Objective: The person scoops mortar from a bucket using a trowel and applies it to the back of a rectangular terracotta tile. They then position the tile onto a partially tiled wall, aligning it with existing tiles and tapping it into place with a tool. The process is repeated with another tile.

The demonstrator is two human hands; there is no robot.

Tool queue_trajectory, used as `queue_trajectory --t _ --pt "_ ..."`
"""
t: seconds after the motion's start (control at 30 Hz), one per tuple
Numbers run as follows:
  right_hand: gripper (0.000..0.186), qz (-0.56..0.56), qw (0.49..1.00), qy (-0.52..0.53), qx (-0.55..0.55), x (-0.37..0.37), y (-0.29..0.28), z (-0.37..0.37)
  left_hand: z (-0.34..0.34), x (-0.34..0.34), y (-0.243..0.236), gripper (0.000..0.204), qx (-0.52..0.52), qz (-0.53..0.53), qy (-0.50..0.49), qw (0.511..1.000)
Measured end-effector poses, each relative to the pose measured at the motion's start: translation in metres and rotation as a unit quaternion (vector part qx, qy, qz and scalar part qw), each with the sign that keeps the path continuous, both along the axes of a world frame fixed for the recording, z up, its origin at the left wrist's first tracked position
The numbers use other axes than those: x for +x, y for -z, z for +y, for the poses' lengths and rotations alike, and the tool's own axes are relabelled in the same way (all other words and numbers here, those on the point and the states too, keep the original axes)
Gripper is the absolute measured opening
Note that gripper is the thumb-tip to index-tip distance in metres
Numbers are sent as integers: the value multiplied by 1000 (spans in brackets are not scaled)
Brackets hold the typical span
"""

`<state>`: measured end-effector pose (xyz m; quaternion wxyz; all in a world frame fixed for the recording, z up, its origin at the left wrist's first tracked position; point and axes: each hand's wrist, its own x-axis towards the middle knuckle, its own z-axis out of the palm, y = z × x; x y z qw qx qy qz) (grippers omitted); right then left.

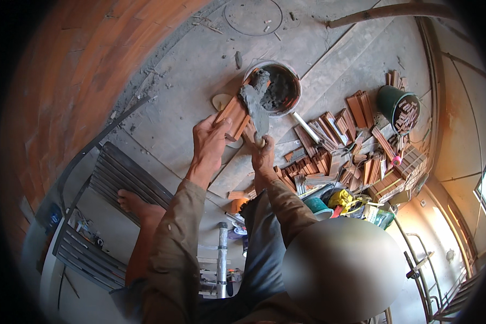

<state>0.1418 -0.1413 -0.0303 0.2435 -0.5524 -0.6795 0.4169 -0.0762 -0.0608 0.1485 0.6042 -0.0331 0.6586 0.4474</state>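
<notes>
My left hand [207, 141] is closed on the near end of a reddish-orange brick tile [233, 116] with grooves along its length. Wet grey mortar [248, 96] covers the tile's right side and far end. In my right hand [263, 156] is a trowel [260, 123], its blade smeared with mortar and lying against the tile's right edge. Just beyond, a round bucket [298, 100] holds more grey mortar, and the tile's far end hangs over its left rim. The blade's edge is partly hidden under mortar.
A brick-faced wall [86, 70] rises at the left. Stacked brick tiles [329, 132] and a dark green bucket [390, 100] of pieces stand at the right. My bare foot rests on a black slatted step [129, 181]. A metal pipe [222, 254] stands between my legs.
</notes>
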Motion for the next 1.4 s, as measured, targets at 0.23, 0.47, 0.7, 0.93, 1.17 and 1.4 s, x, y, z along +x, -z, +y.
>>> queue_trajectory --t 0.23,0.47,0.7,0.93,1.17,1.4 --pt "36 -158 978 -74 -114 67 -30 32 -39 -33 19 38 24 164 52 985" --pt "29 -365 906 -187 -108 39 52 158 -77 -32 27 34 -48 179 55 981" --pt "31 -303 909 -214 -191 -7 106 152 -148 -27 28 34 -120 113 4 986" --pt "41 -102 880 -109 -452 17 17 166 -152 -19 43 35 -139 48 -52 988" --pt "36 -29 921 -51 -386 38 -42 106 -88 -11 64 32 -96 -36 -98 990" --pt "52 -11 992 -48 -119 0 -93 24 -38 -6 46 29 -44 -53 -76 995"
